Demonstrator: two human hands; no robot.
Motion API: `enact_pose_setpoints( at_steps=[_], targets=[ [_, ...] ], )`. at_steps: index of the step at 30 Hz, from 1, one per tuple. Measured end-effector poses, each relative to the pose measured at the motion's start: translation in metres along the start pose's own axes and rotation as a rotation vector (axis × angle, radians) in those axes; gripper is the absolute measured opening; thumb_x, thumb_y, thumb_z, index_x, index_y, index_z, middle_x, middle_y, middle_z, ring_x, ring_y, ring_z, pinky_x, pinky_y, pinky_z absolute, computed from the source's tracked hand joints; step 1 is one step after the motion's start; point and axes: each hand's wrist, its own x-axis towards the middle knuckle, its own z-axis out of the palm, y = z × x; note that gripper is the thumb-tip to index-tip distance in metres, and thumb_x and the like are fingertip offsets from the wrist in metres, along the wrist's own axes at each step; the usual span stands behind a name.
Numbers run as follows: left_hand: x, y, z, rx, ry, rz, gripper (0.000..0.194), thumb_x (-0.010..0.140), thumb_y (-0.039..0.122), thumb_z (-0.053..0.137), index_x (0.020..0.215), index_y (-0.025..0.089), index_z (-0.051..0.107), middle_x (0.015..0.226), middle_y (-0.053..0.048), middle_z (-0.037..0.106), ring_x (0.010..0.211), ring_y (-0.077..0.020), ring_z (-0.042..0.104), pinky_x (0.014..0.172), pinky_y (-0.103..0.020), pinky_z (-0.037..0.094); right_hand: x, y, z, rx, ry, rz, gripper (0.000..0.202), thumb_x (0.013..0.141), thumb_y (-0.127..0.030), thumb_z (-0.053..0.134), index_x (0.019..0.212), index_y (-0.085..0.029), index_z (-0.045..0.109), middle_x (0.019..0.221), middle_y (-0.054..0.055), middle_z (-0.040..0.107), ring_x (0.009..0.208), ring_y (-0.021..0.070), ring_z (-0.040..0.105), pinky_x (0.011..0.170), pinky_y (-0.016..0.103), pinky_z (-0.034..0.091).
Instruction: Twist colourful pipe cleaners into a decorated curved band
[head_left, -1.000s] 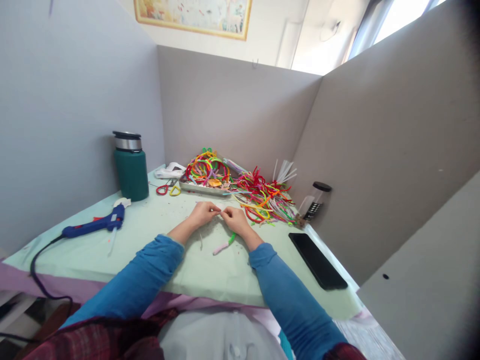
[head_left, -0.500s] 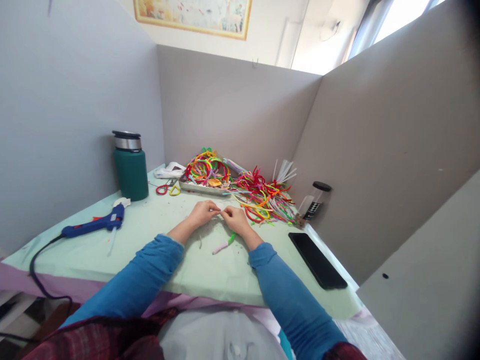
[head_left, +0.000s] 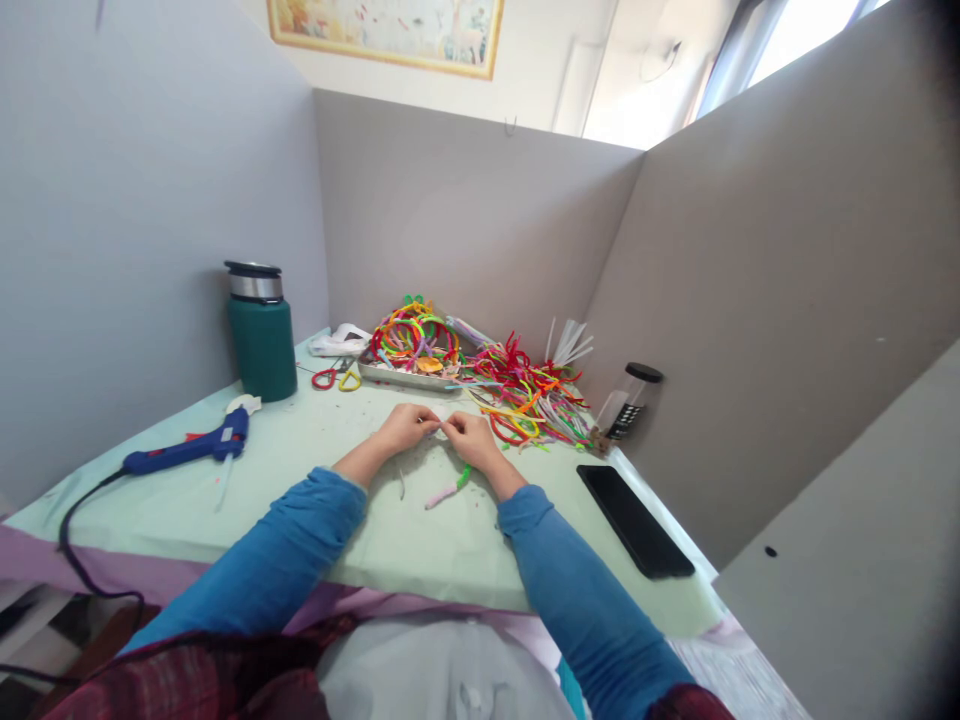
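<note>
My left hand [head_left: 407, 428] and my right hand [head_left: 471, 438] meet over the middle of the table, fingertips pinched and nearly touching. Whatever small piece lies between the fingertips is too small to make out. Just below my right hand, a pink and green pipe cleaner piece [head_left: 448, 490] rests on the cloth. A thin, bent greyish strand [head_left: 401, 484] lies under my left wrist. Beyond the hands, a heap of colourful pipe cleaners [head_left: 525, 385] spreads over the table beside a metal tray [head_left: 409, 379] filled with more of them.
At left are a green bottle [head_left: 262, 345] and a blue glue gun [head_left: 191, 450] with its cord. Scissors [head_left: 337, 380] lie by the tray. To the right are a black phone [head_left: 635, 520] and a clear black-lidded container [head_left: 632, 402]. Grey partitions [head_left: 480, 210] enclose the table.
My left hand has shifted very slightly, its fingertips still pinched close to those of my right hand. Everything else stays in place.
</note>
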Motion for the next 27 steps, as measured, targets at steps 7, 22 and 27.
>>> enact_pose_setpoints(
  at_steps=[7,22,27],
  targets=[
    [0.003,-0.005,0.004,-0.114,-0.024,-0.063,0.026,0.068,0.033,0.055,0.071,0.012,0.069,0.058,-0.002,0.061,0.055,-0.0118,0.049,0.052,-0.021,0.035,-0.001,-0.002,-0.001,0.013,0.001,0.006,0.023,0.078,-0.033,0.049,0.067,-0.017,0.061,0.059,-0.001,0.058,0.056,0.0097,0.047,0.054,0.020,0.030],
    [-0.002,0.001,0.003,-0.255,-0.061,-0.184,0.030,0.066,0.039,0.058,0.071,0.010,0.064,0.045,0.004,0.046,0.041,-0.0062,0.033,0.042,-0.020,0.024,-0.001,-0.002,-0.002,0.015,0.002,-0.019,0.025,0.078,-0.034,0.048,0.067,-0.016,0.061,0.059,-0.001,0.056,0.055,0.0093,0.046,0.054,0.020,0.030],
    [-0.006,0.007,0.000,-0.304,-0.094,-0.215,0.035,0.064,0.046,0.060,0.065,0.011,0.060,0.042,0.006,0.041,0.038,-0.0053,0.030,0.038,-0.021,0.020,-0.001,-0.001,-0.001,0.012,-0.006,-0.015,0.024,0.078,-0.033,0.049,0.068,-0.016,0.062,0.059,-0.001,0.057,0.056,0.0097,0.047,0.054,0.021,0.031]
  ],
)
